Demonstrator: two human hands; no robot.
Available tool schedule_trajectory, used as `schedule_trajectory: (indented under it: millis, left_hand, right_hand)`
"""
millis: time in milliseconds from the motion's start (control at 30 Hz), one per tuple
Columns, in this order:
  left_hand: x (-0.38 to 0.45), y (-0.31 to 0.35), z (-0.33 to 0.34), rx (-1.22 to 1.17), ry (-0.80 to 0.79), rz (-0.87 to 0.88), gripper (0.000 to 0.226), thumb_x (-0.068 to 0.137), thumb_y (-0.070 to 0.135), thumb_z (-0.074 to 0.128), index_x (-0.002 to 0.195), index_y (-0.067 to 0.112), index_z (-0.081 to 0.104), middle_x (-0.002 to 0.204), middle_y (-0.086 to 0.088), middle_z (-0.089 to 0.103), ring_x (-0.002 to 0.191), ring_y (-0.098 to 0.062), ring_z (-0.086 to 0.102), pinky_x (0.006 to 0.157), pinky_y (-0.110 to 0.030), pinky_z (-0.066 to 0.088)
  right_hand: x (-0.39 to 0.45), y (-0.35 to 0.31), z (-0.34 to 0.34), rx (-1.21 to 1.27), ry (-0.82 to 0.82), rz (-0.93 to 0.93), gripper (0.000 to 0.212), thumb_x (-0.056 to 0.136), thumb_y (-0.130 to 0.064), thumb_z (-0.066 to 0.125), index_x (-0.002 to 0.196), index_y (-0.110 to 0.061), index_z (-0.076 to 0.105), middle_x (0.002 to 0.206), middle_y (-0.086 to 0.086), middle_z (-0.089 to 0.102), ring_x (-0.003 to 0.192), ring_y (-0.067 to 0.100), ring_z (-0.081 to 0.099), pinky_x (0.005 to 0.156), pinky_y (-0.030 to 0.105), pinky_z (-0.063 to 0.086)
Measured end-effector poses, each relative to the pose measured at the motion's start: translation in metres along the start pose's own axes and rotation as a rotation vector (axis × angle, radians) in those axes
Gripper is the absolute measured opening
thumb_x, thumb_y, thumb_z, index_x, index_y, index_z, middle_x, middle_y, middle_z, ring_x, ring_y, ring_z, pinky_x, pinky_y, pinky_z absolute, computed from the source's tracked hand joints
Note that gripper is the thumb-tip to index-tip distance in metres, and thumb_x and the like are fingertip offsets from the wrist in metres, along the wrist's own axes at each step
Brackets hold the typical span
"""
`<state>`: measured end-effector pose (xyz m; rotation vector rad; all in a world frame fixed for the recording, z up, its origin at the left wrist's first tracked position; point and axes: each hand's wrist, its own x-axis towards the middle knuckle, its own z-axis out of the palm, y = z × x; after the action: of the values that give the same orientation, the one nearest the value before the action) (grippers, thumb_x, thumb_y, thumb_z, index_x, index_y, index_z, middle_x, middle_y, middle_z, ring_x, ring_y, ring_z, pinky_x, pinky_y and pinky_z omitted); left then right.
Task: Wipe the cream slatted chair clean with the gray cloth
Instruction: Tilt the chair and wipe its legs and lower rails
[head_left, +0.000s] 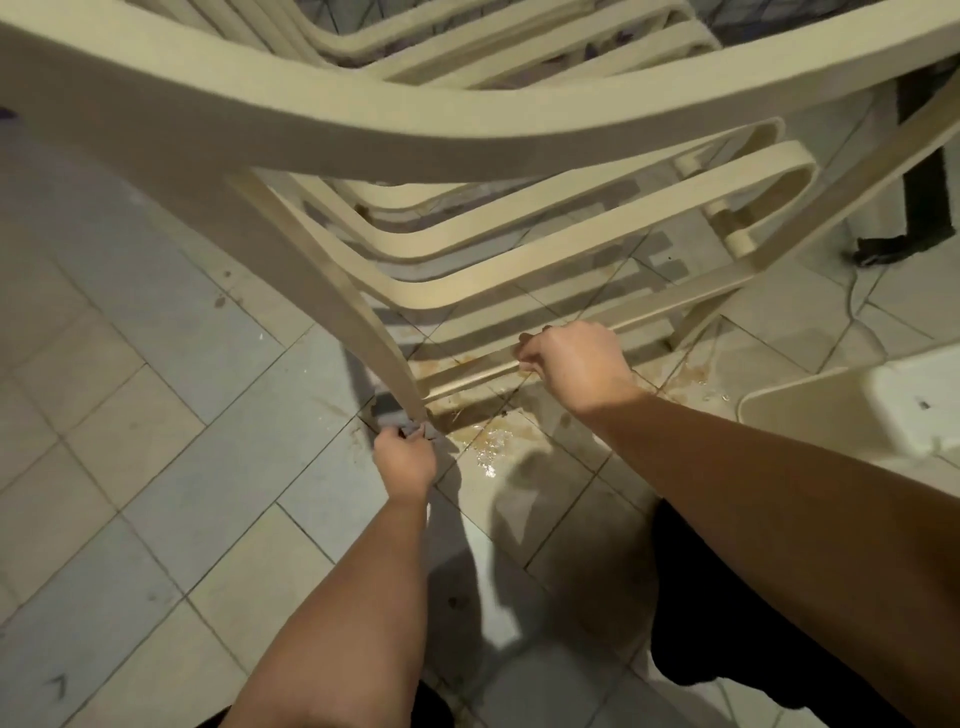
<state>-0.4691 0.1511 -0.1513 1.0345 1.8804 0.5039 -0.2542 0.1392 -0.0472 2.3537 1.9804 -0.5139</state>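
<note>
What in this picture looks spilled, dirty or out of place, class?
A brownish wet spill glistens on the tiled floor beneath the cream slatted chair, between the two hands. Brown stains also mark the chair's lowest slat, near where the right hand grips it.

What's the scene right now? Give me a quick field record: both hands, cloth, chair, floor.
left hand: grips the gray cloth against the foot of the chair's curved frame
right hand: curled round a low slat, steadying the cream slatted chair
chair: tilted, slats facing the camera
floor: pale tiles, with a wet brownish puddle under the chair
other: white tub at right
</note>
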Motion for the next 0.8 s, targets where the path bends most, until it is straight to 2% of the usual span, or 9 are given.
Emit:
schedule_trajectory:
  millis: [167,300,333,400,467,533,600,700,800]
  left_hand:
    - [-0.051,0.036,-0.021,-0.031,0.150,0.102,0.022,0.097,0.000,0.049,0.099,-0.006,0.069,0.096,-0.011,0.066,0.094,-0.027,0.061,0.080,-0.027,0.042]
    - [-0.084,0.041,-0.035,-0.079,0.148,0.123,0.020,0.096,0.007,0.059,0.081,0.000,0.070,0.082,-0.010,0.068,0.085,-0.028,0.063,0.074,-0.029,0.045]
    - [-0.096,0.043,-0.035,-0.066,0.095,0.133,0.023,0.096,0.011,0.062,0.074,0.005,0.069,0.076,-0.006,0.067,0.079,-0.024,0.063,0.070,-0.029,0.046]
    - [-0.113,0.043,-0.032,0.041,-0.106,0.255,0.024,0.096,0.013,0.063,0.073,0.011,0.069,0.071,0.001,0.066,0.073,-0.019,0.062,0.063,-0.029,0.047]
    - [-0.119,0.048,-0.035,0.305,-0.380,0.426,0.020,0.096,0.006,0.057,0.084,0.013,0.071,0.078,0.005,0.068,0.076,-0.016,0.062,0.060,-0.021,0.045]
    - [-0.110,0.056,-0.047,0.375,-0.672,0.406,0.024,0.098,0.003,0.057,0.110,0.016,0.073,0.106,0.003,0.074,0.100,-0.012,0.066,0.081,-0.016,0.052]
    - [-0.092,0.065,-0.067,0.420,-0.783,0.304,0.037,0.097,0.006,0.063,0.134,0.010,0.064,0.133,0.004,0.065,0.123,-0.009,0.059,0.107,-0.025,0.046]
    - [-0.062,0.077,-0.094,0.579,-0.483,0.309,0.040,0.096,0.020,0.067,0.134,0.009,0.064,0.124,0.000,0.069,0.118,-0.019,0.064,0.104,-0.032,0.049]
    - [-0.048,0.096,-0.104,0.398,-0.327,0.303,0.049,0.096,0.026,0.066,0.141,0.011,0.053,0.137,0.002,0.059,0.131,-0.023,0.054,0.109,-0.039,0.044]
  right_hand:
    - [-0.005,0.000,-0.010,0.123,-0.125,0.045,0.027,0.094,-0.041,0.064,0.116,-0.028,0.072,0.113,0.003,0.074,0.105,0.026,0.067,0.089,0.034,0.053]
    - [-0.049,-0.023,-0.004,0.598,0.052,0.054,0.033,0.100,-0.041,0.053,0.124,-0.026,0.069,0.119,-0.003,0.071,0.105,0.017,0.067,0.095,0.036,0.053]
    - [-0.064,-0.035,0.002,0.800,0.035,0.093,0.035,0.100,-0.043,0.052,0.129,-0.028,0.065,0.121,-0.004,0.070,0.104,0.015,0.067,0.095,0.036,0.053]
    - [-0.089,-0.066,0.017,1.227,-0.196,0.178,0.046,0.097,-0.051,0.052,0.142,-0.040,0.048,0.128,-0.006,0.065,0.105,0.009,0.065,0.095,0.030,0.051]
    - [-0.100,-0.082,0.042,1.346,-0.203,0.293,0.046,0.092,-0.058,0.051,0.137,-0.048,0.045,0.127,-0.007,0.064,0.113,0.013,0.063,0.098,0.034,0.050]
    - [-0.102,-0.071,0.057,1.466,-0.073,0.485,0.039,0.100,-0.042,0.050,0.131,-0.022,0.057,0.118,0.007,0.069,0.109,0.025,0.067,0.091,0.040,0.056]
    - [-0.097,-0.051,0.066,1.720,-0.039,0.672,0.039,0.104,-0.028,0.048,0.132,-0.002,0.055,0.125,0.019,0.064,0.101,0.029,0.071,0.081,0.038,0.061]
    - [-0.082,-0.030,0.061,1.925,0.005,0.830,0.049,0.104,-0.033,0.048,0.147,-0.012,0.040,0.142,0.006,0.050,0.090,0.021,0.074,0.088,0.041,0.059]
    - [-0.050,-0.043,0.050,1.732,-0.049,0.954,0.051,0.102,-0.042,0.047,0.143,-0.012,0.042,0.122,0.002,0.056,0.099,0.025,0.067,0.097,0.044,0.054]
